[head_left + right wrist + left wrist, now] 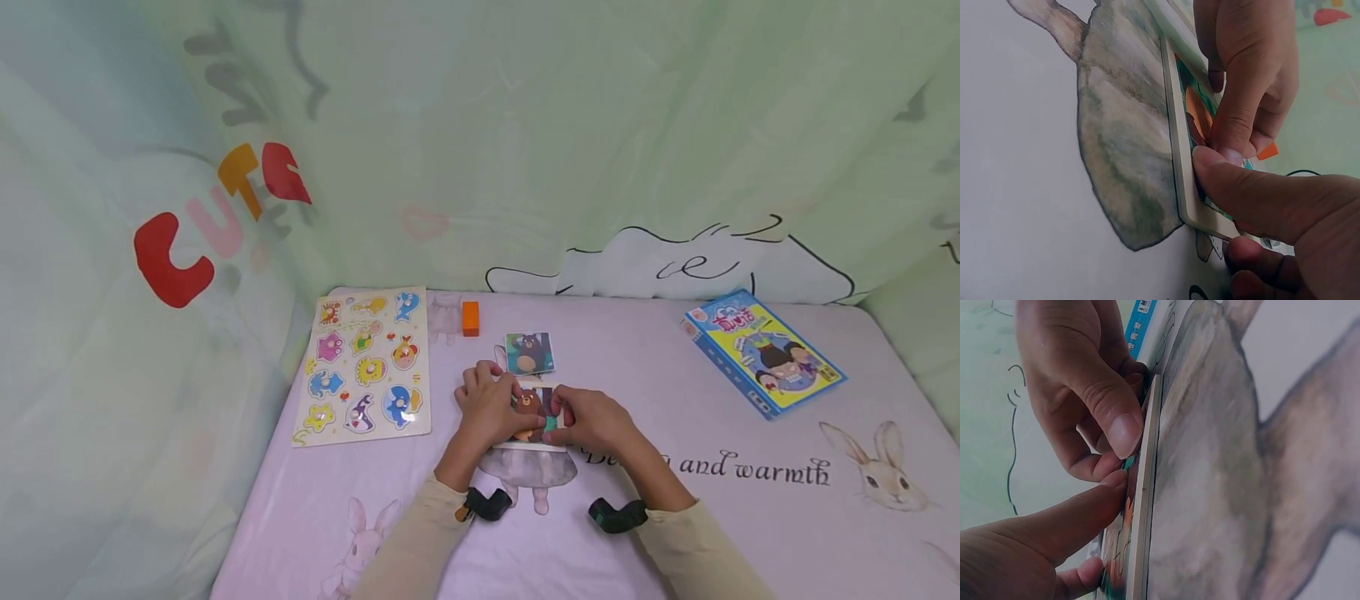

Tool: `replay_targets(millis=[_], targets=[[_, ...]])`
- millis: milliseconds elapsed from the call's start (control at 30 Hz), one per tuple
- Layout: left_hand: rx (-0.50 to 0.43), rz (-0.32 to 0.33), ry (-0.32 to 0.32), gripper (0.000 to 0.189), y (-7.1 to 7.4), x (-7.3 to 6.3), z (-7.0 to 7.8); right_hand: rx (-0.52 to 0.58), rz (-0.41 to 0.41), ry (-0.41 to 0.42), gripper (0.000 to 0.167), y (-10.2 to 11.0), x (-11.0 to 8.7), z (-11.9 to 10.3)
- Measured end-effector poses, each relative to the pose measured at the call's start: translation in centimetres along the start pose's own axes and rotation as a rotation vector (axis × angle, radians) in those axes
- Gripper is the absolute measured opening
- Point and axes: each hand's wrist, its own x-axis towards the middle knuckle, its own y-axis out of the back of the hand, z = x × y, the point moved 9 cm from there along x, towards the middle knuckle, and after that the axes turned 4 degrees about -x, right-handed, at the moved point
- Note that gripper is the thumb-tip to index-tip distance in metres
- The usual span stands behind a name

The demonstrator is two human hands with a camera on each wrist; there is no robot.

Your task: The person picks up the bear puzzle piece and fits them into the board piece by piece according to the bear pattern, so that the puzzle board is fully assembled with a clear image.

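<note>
A small jigsaw puzzle (528, 406) with a brown bear picture and a pale frame lies on the sheet between both hands. My left hand (486, 408) reaches over its left side, the thumb straight across the picture and the other fingers spread near the top edge. On the opposite side, my right hand (596, 421) holds the right edge, its thumb over the picture side and its fingers curled beside the frame. In the right wrist view the two thumbs come close together over the puzzle (1178, 150). Just beyond it lies a square bear picture card (529, 353).
To the left lies a pegged sea-animal board (386, 346), with an orange block (470, 319) near its upper right corner. A yellow and blue box (765, 354) lies at the right. Pale curtains (480, 150) hang behind and at the sides.
</note>
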Motion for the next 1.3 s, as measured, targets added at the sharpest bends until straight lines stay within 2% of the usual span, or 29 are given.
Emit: replay_targets(millis=[467,767,1033,1300], targets=[[0.004,0.000,-0.002,0.049,0.18,0.07,0.05,-0.007,-0.012,-0.004,0.036,0.12,0.01,-0.52],[0.010,-0.001,0.004,0.048,0.10,0.20,0.00,-0.033,0.006,0.021,0.022,0.22,-0.17,-0.80],[-0.010,-0.024,-0.023,0.044,-0.08,0.02,0.27,-0.021,0.021,0.016,0.021,0.25,-0.30,-0.85],[-0.019,-0.039,-0.022,0.042,-0.13,-0.11,0.22,-0.010,0.008,0.025,0.018,-0.07,-0.34,-0.85]])
